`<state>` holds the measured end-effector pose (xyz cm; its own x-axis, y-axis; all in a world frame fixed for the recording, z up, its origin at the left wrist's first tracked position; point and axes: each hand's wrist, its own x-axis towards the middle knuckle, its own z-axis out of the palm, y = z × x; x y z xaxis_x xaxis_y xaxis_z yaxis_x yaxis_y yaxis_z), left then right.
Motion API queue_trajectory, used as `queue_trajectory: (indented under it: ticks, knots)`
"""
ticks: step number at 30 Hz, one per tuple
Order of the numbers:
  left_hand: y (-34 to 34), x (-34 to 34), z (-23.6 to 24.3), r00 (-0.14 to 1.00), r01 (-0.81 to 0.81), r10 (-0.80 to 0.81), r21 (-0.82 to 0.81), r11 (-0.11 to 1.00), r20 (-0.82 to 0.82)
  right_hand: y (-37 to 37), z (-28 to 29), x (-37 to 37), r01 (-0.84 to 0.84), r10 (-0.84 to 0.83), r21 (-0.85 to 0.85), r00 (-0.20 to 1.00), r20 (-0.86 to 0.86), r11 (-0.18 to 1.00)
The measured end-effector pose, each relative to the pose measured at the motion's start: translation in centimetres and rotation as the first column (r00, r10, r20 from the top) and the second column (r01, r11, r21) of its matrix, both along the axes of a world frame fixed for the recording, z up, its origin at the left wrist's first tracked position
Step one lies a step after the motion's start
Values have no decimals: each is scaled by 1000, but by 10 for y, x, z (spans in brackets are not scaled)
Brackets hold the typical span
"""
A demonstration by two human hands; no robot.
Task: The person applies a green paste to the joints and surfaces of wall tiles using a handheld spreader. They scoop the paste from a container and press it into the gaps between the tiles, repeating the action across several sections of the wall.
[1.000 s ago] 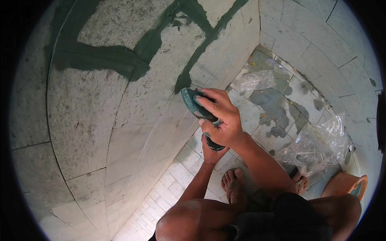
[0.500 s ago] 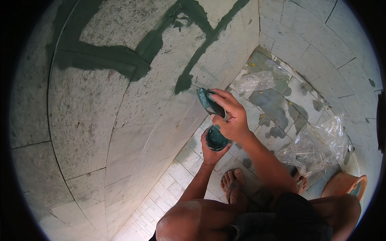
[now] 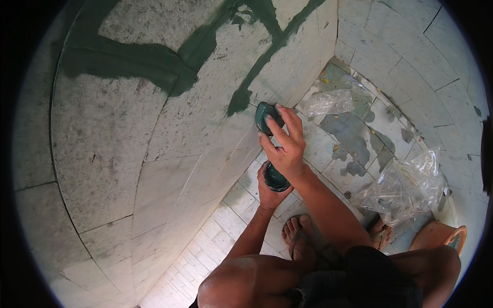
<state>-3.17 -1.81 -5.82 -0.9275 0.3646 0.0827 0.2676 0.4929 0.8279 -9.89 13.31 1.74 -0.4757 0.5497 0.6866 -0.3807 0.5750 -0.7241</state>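
Observation:
My right hand [image 3: 287, 145] grips a rounded, sponge-like pad [image 3: 265, 119] smeared with dark green coating, fingers spread around its edge. The pad is close to the tiled wall [image 3: 174, 185], below the lower end of a green streak [image 3: 239, 101]; whether it touches the wall I cannot tell. Beneath it, my left hand [image 3: 269, 197] is wrapped around a small round cup [image 3: 277, 179] with green coating inside. My right wrist covers part of the cup's rim. Broad green bands [image 3: 133, 64] run over the wall tiles, partly along their joints.
Stained floor tiles meet a second tiled wall [image 3: 411, 66] on the right. Crumpled clear plastic [image 3: 403, 190] lies beside my right leg, and another clear sheet [image 3: 331, 101] is near the corner. An orange-brown pot [image 3: 431, 237] lies at the right. My sandalled foot [image 3: 299, 236] is below the cup.
My right hand has turned the pad toward the wall and shifted slightly, now covering more of the cup. My left hand keeps the cup almost in place. The view has shifted slightly.

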Motion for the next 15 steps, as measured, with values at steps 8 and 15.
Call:
queue_trajectory:
  ticks: [8,15]
  knots:
    - [0,-1,-2,994,-1,-2,-25,1000,-112,13,-7,31,-170,195,-119,950,245,978]
    - [10,-3,13,998,-7,10,59,998,-58,-6,21,21,-235,312,-865,945,-96,443]
